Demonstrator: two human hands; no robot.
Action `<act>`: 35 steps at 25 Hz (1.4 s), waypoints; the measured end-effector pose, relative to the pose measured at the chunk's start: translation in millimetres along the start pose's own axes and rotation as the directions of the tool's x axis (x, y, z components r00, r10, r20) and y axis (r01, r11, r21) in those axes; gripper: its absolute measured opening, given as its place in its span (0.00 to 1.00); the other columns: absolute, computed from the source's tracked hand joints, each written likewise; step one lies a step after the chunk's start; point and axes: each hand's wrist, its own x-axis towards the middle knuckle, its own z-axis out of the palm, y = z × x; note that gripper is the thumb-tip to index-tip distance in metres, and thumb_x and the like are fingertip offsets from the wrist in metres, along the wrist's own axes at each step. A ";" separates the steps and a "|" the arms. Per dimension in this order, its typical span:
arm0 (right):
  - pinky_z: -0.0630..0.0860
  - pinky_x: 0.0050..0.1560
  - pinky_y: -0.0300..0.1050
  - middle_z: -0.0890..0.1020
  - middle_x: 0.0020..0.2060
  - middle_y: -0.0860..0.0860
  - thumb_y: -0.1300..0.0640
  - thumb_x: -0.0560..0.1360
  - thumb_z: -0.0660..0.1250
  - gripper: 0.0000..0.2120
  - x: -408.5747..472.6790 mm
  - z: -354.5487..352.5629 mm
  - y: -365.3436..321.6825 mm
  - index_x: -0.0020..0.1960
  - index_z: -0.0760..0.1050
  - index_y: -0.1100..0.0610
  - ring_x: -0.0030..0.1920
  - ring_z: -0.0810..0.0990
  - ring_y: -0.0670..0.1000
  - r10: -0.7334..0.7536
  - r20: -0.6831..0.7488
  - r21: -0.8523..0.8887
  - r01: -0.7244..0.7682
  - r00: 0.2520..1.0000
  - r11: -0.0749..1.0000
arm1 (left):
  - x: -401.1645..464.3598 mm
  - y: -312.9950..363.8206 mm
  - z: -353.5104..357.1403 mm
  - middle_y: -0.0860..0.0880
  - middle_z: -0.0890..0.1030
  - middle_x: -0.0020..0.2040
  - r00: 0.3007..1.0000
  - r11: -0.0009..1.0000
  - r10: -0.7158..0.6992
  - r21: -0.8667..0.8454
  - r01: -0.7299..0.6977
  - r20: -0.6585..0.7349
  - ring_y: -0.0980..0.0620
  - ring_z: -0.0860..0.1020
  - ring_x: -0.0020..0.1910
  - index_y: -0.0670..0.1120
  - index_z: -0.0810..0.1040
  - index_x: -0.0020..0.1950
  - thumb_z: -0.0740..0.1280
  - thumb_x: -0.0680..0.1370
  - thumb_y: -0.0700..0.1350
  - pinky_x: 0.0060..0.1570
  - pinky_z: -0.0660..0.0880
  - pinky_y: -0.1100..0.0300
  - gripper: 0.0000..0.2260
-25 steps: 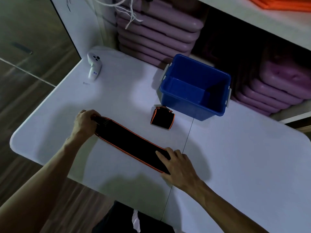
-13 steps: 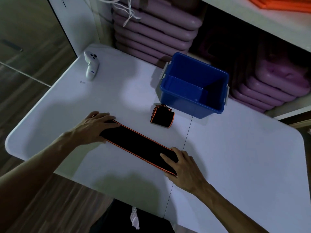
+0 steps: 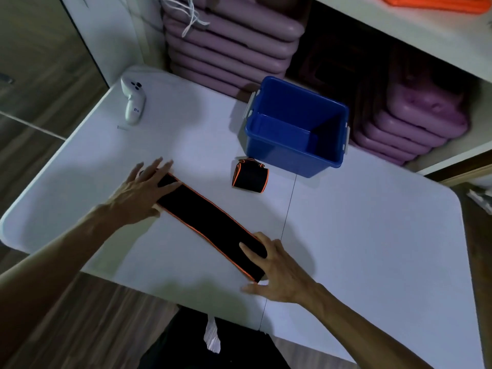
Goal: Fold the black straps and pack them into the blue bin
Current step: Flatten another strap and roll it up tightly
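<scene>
So I'm standing at the near edge of a white folding table with rounded corners [image 3: 359, 249], wood-look floor showing below it. My right hand [image 3: 279, 272] lies flat with fingers straight, pressing the near end of a long black strap with orange edging [image 3: 210, 222] that runs diagonally across the tabletop. My left hand [image 3: 141, 193] is spread out flat on the far-left end of it, fingers straight too. A thin seam line in the table runs just right of my right hand.

Further back there's a folded black strap bundle with orange trim [image 3: 250, 175] sitting just in front of the blue plastic bin [image 3: 295, 153], nothing visible inside the bin. Off at the far left corner lies a white handheld controller [image 3: 133, 102]. Behind the table, stacks of purple plastic cases [image 3: 229, 46] sit in white shelving, with some white cord [image 3: 191, 14] dangling over them and something orange on the top shelf [image 3: 436, 2].
</scene>
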 end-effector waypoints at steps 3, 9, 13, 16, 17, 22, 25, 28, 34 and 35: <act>0.64 0.72 0.53 0.39 0.78 0.46 0.30 0.72 0.63 0.45 -5.7 -2.2 -8.9 0.79 0.41 0.39 0.75 0.54 0.54 -0.105 0.074 0.149 0.093 0.992 0.984 | -31.2 69.1 1.8 0.38 0.59 0.76 0.985 0.997 -0.007 -0.076 -0.006 -0.171 0.38 0.57 0.75 0.47 0.70 0.71 0.77 0.66 0.50 0.71 0.54 0.42 0.35; 0.74 0.64 0.53 0.61 0.75 0.55 0.50 0.75 0.71 0.32 -0.5 -11.8 33.4 0.76 0.63 0.49 0.69 0.68 0.57 -0.388 0.039 0.002 0.388 0.921 0.922 | -91.3 239.8 54.0 0.43 0.78 0.61 0.935 0.963 -0.114 -0.269 0.021 -0.335 0.46 0.76 0.60 0.46 0.79 0.60 0.61 0.77 0.55 0.56 0.74 0.53 0.18; 0.79 0.53 0.55 0.68 0.72 0.58 0.51 0.74 0.72 0.28 9.9 -8.2 43.9 0.72 0.70 0.52 0.60 0.74 0.59 -0.554 -0.001 -0.218 0.540 0.833 0.813 | -82.1 287.4 72.1 0.44 0.79 0.58 0.914 0.949 -0.270 -0.247 0.198 -0.303 0.46 0.78 0.55 0.44 0.78 0.60 0.65 0.74 0.57 0.52 0.76 0.54 0.21; 0.77 0.51 0.55 0.69 0.72 0.59 0.46 0.74 0.70 0.25 17.1 -12.4 53.6 0.69 0.73 0.51 0.62 0.73 0.61 -0.669 -0.031 -0.419 0.599 0.742 0.683 | -71.3 302.2 71.7 0.44 0.79 0.55 0.879 0.939 -0.336 -0.194 0.284 -0.339 0.45 0.78 0.54 0.44 0.77 0.56 0.72 0.70 0.51 0.53 0.73 0.52 0.19; 0.74 0.54 0.55 0.68 0.72 0.59 0.44 0.74 0.69 0.25 18.4 -12.9 57.4 0.69 0.73 0.50 0.65 0.72 0.61 -0.697 -0.024 -0.479 0.603 0.717 0.638 | -69.5 304.6 71.2 0.45 0.79 0.55 0.866 0.938 -0.346 -0.167 0.305 -0.362 0.45 0.77 0.56 0.44 0.78 0.54 0.71 0.70 0.50 0.55 0.71 0.50 0.16; 0.73 0.56 0.56 0.77 0.61 0.56 0.48 0.77 0.64 0.23 19.3 -0.9 63.6 0.68 0.74 0.57 0.61 0.75 0.59 -0.789 -0.078 -0.541 0.639 0.609 0.546 | -61.4 318.3 71.8 0.45 0.80 0.47 0.826 0.915 -0.399 -0.109 0.390 -0.397 0.45 0.79 0.49 0.42 0.80 0.49 0.69 0.70 0.43 0.57 0.71 0.49 0.09; 0.73 0.55 0.53 0.81 0.56 0.54 0.49 0.77 0.64 0.20 17.5 0.8 63.7 0.65 0.77 0.59 0.59 0.77 0.56 -0.794 -0.129 -0.491 0.657 0.594 0.572 | -58.3 318.7 69.9 0.47 0.80 0.42 0.806 0.898 -0.437 -0.146 0.415 -0.400 0.47 0.80 0.42 0.43 0.80 0.46 0.68 0.71 0.40 0.56 0.67 0.53 0.05; 0.75 0.53 0.52 0.84 0.53 0.52 0.52 0.77 0.64 0.15 17.8 -1.7 65.6 0.59 0.80 0.58 0.58 0.78 0.54 -0.790 -0.211 -0.409 0.682 0.575 0.606 | -58.6 315.0 65.2 0.49 0.80 0.41 0.802 0.878 -0.476 -0.237 0.415 -0.361 0.49 0.80 0.39 0.44 0.79 0.47 0.65 0.75 0.41 0.54 0.68 0.56 0.04; 0.74 0.52 0.53 0.85 0.45 0.50 0.54 0.80 0.63 0.11 35.9 -15.7 45.6 0.54 0.81 0.57 0.54 0.78 0.54 -0.706 -0.315 -0.306 0.637 0.634 0.708 | -50.0 294.6 42.9 0.47 0.81 0.42 0.696 0.646 -0.691 -0.598 0.475 -0.194 0.45 0.79 0.36 0.43 0.76 0.52 0.56 0.80 0.44 0.43 0.73 0.52 0.10; 0.74 0.51 0.54 0.85 0.44 0.50 0.54 0.79 0.63 0.10 41.2 -18.1 40.7 0.53 0.82 0.57 0.53 0.77 0.54 -0.674 -0.336 -0.286 0.610 0.658 0.739 | -46.4 288.3 40.2 0.46 0.80 0.42 0.678 0.612 -0.714 -0.626 0.484 -0.174 0.45 0.78 0.36 0.44 0.76 0.52 0.57 0.80 0.44 0.41 0.73 0.51 0.09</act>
